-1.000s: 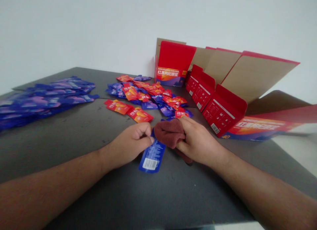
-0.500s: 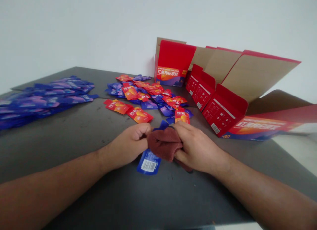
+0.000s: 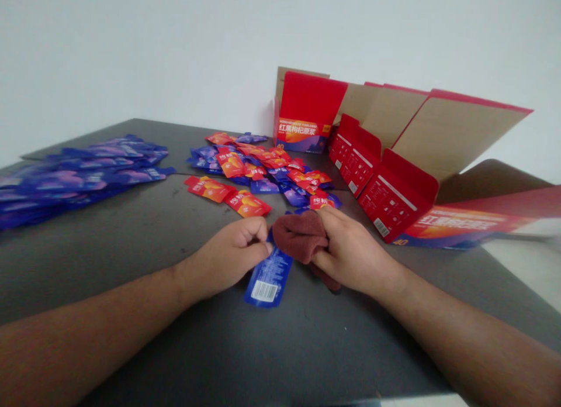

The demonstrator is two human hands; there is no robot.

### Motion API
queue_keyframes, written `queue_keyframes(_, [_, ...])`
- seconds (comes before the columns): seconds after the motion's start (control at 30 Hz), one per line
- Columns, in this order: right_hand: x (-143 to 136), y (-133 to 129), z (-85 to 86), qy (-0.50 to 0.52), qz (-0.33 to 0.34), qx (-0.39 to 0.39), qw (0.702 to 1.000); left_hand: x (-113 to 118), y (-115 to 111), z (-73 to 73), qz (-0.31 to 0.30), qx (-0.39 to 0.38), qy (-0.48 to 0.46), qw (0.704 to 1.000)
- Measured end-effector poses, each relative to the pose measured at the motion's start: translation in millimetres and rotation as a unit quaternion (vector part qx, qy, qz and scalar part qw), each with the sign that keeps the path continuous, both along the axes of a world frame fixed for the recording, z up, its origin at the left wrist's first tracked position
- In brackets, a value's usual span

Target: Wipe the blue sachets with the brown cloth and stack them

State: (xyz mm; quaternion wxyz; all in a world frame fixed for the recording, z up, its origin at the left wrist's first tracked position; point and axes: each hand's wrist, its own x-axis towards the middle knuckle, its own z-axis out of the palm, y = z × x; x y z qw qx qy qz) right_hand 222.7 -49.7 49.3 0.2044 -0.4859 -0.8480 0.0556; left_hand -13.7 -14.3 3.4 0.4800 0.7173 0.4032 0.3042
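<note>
Near the table's middle, my left hand [image 3: 234,252] pinches the upper left edge of a blue sachet [image 3: 266,281], whose barcode side faces me. A folded brown cloth [image 3: 300,236] is gripped in my right hand [image 3: 350,249], just right of the sachet's top end, which it partly hides. Beyond my hands lies a mixed heap of red sachets [image 3: 230,162] and blue sachets [image 3: 264,186]. Two more red sachets [image 3: 248,203] lie at the heap's near left side.
A large pile of blue sachets [image 3: 79,176] covers the left part of the dark table [image 3: 210,348]. An open red box [image 3: 307,132] stands at the back. More open boxes [image 3: 397,199] with raised flaps line the right side. A pale wall [image 3: 153,50] rises behind.
The brown cloth in my right hand has moved up and slightly right, uncovering more of the blue sachet. My left hand has barely moved.
</note>
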Motion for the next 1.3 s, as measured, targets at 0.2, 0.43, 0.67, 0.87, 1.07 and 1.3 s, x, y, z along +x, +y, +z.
queue_keyframes(0.2, [-2,-1,0.7,0.002,0.034,-0.01,0.999,1,0,2.2,-0.008,-0.006,0.002,1.0])
queue_keyframes(0.43, [-2,-2,-1.1,-0.009,0.058,-0.017,0.998,1,0,4.2,0.003,0.001,0.005,1.0])
queue_keyframes(0.67, [-2,-1,-1.2,-0.004,0.021,-0.017,1.0,2,0,0.0,0.028,-0.024,-0.035,0.999])
queue_keyframes(0.87, [-9,-11,-0.3,-0.049,0.129,-0.026,0.99,2,2,-4.1,0.037,-0.005,-0.066,0.997])
queue_keyframes(1.07, [-14,-15,-0.5,-0.064,0.094,-0.012,0.993,2,2,0.2,0.055,0.002,-0.058,0.997])
queue_keyframes(1.3, [-14,-14,-0.7,-0.059,0.1,-0.014,0.993,3,2,-0.8,0.071,0.008,-0.063,0.995])
